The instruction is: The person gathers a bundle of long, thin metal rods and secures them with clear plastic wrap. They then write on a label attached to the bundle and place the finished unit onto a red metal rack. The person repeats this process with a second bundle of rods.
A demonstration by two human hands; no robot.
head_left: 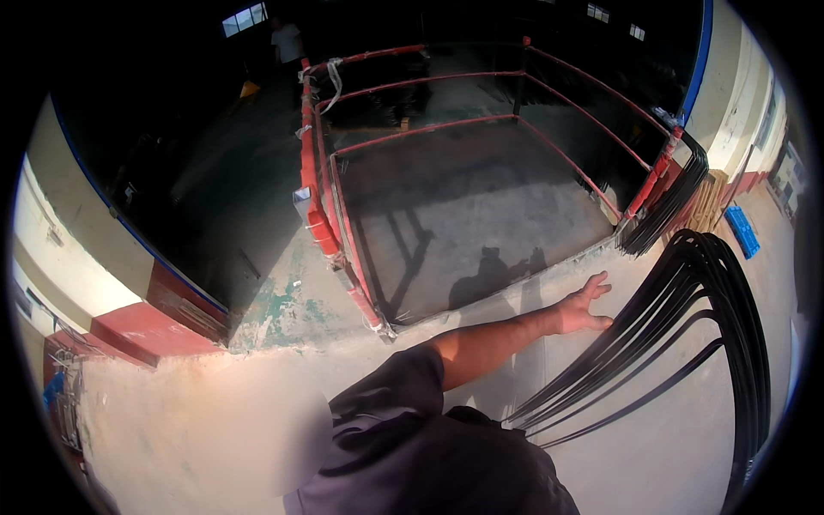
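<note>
My left arm [502, 336], in a short dark sleeve, stretches to the right from the lower middle of the head view. At its end my left hand [588, 305] holds nothing, with its fingers spread and its back toward me. Beside it, long flat black strips [635, 313] run in a loose bundle from next to my dark shirt [438, 468] up to a rounded bend, then down along the right side. The thumb is right at the bundle's edge; whether it touches, I cannot tell. My shirt hides the strips' near ends. My right hand is out of sight.
Ahead stands an enclosure of red-wrapped posts and rails [322, 219] around a grey floor [463, 197]. More black strips [687, 197] hang at its right corner, near wooden slats [705, 202] and a blue object [742, 232]. Another person [286, 41] stands in the dark back.
</note>
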